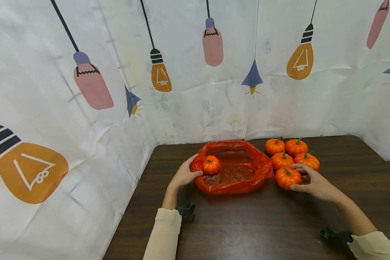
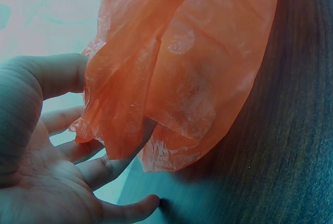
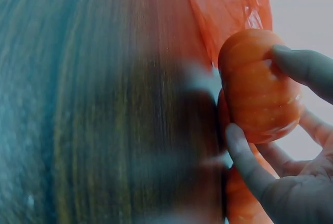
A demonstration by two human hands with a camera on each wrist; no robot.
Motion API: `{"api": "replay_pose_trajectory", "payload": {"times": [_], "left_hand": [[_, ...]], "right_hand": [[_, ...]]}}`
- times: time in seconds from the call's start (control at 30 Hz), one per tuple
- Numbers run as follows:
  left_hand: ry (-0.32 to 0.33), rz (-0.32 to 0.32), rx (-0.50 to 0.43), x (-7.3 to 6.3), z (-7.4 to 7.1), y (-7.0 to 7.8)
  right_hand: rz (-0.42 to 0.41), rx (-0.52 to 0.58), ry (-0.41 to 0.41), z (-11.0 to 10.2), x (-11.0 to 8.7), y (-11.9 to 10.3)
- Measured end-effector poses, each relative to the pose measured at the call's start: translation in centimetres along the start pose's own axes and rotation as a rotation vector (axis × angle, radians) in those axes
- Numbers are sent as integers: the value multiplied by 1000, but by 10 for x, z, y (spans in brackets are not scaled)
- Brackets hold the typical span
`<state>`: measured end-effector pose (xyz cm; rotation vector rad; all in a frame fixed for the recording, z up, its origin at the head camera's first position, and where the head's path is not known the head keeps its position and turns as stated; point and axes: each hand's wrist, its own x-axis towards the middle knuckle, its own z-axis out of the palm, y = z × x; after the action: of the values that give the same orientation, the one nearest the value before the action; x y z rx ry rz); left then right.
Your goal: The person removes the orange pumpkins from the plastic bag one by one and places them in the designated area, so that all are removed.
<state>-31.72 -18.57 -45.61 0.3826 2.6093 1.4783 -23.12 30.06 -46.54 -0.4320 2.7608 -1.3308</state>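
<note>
An orange-red plastic bag (image 1: 237, 186) lies on the table with its mouth spread wide. One small orange pumpkin (image 1: 211, 165) with a green stem sits inside, at the left. My left hand (image 1: 184, 175) holds the bag's left rim; in the left wrist view its thumb and fingers meet the crinkled plastic (image 2: 192, 78). To the right of the bag, my right hand (image 1: 315, 184) grips the nearest pumpkin (image 1: 286, 178) between thumb and fingers, as the right wrist view shows on the pumpkin's side (image 3: 255, 88). Whether it touches the table is unclear.
Several more small pumpkins (image 1: 282, 160) cluster behind the gripped one, close to the bag's right side. The dark wooden table (image 1: 240, 227) ends at a white cloth backdrop (image 1: 195, 115) printed with lamps. Dark bands (image 1: 186, 209) sit on both wrists.
</note>
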Motion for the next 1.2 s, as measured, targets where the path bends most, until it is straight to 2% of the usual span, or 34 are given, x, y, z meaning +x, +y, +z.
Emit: {"api": "replay_pose_trajectory", "payload": {"times": [0.33, 0.6, 0.9, 1.2], "left_hand": [[0, -1, 2, 1, 0, -1], [2, 2, 1, 1, 0, -1], [1, -2, -14, 1, 1, -1], [-1, -3, -15, -1, 0, 2]], "right_hand": [[-34, -41, -3, 0, -1, 7], [-67, -28, -11, -1, -1, 13], [-48, 7, -50, -3, -2, 16], [-72, 46, -66, -3, -3, 18]]}}
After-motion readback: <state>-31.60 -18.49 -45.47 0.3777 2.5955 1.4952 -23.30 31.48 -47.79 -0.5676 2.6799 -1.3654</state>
